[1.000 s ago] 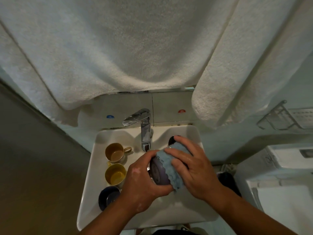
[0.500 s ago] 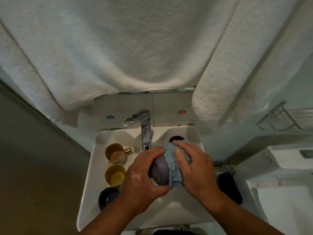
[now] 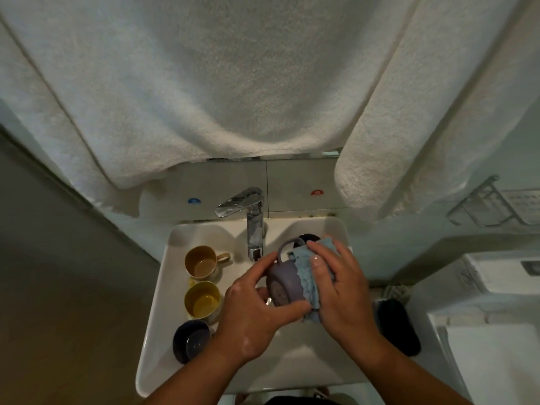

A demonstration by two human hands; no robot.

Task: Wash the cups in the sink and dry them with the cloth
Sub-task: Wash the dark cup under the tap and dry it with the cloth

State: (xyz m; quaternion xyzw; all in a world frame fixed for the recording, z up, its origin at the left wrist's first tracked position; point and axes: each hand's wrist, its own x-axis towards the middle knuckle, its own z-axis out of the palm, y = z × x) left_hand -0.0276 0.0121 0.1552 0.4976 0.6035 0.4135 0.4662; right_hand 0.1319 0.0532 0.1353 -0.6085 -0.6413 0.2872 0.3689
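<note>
White basin: left of the chrome tap, tan mug, yellow cup, dark blue cup (all upright).

Left hand and right hand side by side, fingers curled in a grip, forearms angled inward.
</note>
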